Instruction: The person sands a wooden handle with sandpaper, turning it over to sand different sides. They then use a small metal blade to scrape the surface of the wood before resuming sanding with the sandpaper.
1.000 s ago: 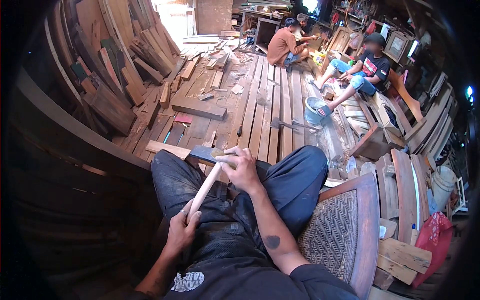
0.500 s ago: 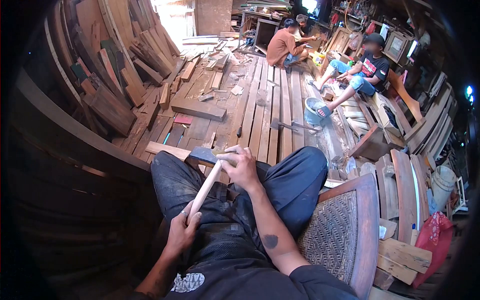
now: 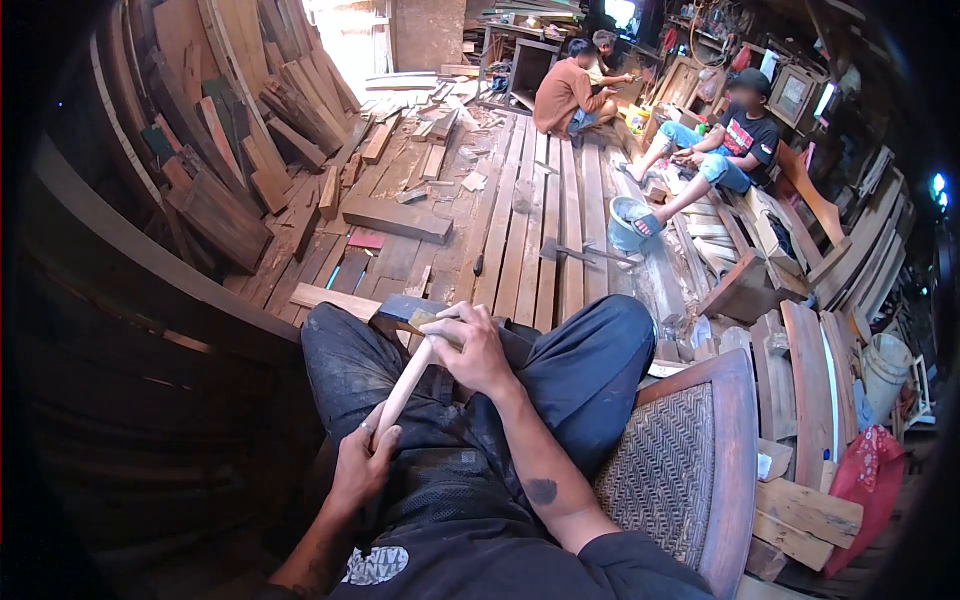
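A pale, smooth wooden piece [image 3: 403, 392] slants across my lap. Its lower end is in my left hand [image 3: 366, 460], with the fingers wrapped round it. My right hand [image 3: 472, 347] bends over the upper end, holding a small yellowish-brown pad [image 3: 425, 320] against it. Just left of that pad lies a dark block [image 3: 398, 306] above my knee. Behind the block a light wooden strip [image 3: 335, 300] extends to the left.
A woven-seat chair [image 3: 665, 470] stands at my right. Ahead are a hammer [image 3: 575, 252], a grey bucket [image 3: 628, 225] and a thick plank [image 3: 398, 218]. One person [image 3: 745, 140] sits at the right; two others crouch farther back. Boards lean at the left.
My right hand has shifted slightly down and left at the upper end of the wooden piece. More of the dark block now shows.
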Motion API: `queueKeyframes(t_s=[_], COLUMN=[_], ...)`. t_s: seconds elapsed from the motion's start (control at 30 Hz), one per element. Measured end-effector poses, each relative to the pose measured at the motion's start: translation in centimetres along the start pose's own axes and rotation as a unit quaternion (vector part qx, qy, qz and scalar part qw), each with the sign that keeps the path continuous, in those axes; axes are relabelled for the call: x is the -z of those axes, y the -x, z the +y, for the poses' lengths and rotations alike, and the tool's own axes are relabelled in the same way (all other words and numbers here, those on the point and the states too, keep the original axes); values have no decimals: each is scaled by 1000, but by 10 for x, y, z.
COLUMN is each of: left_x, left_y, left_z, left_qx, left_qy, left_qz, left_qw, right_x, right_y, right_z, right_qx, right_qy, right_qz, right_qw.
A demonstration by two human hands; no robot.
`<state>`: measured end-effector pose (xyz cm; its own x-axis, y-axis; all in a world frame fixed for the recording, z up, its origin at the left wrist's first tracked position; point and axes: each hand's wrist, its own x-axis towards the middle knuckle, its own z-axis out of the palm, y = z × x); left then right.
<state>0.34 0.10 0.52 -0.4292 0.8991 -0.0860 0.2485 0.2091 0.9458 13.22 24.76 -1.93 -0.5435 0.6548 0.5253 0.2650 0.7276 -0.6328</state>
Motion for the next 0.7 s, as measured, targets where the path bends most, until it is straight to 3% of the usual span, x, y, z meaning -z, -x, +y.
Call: queueKeyframes(t_s=[0.2,0.33,0.43,0.63,0.7], left_x=[0,-1,-2,0,-1], left_y=[0,1,1,0,0], left_z=[2,1,-2,3,-3], left_qx=[-8,-3,-11,7,0], left_qy=[-17,-11,-16,-12,-14], left_qz=[7,5,7,0,3], left_qw=[1000,1000,1000,1000,1000], right_x=[1,7,6,9,7], right_y=[-9,2,-8,0,-6], right_z=[5,7,12,3,6], right_qx=[-37,22,-46,8,-39], right_qy=[9,-51,-9,-45,-29], right_qz=[16,-32,-21,-39,-30], right_qw=[999,998,999,998,998])
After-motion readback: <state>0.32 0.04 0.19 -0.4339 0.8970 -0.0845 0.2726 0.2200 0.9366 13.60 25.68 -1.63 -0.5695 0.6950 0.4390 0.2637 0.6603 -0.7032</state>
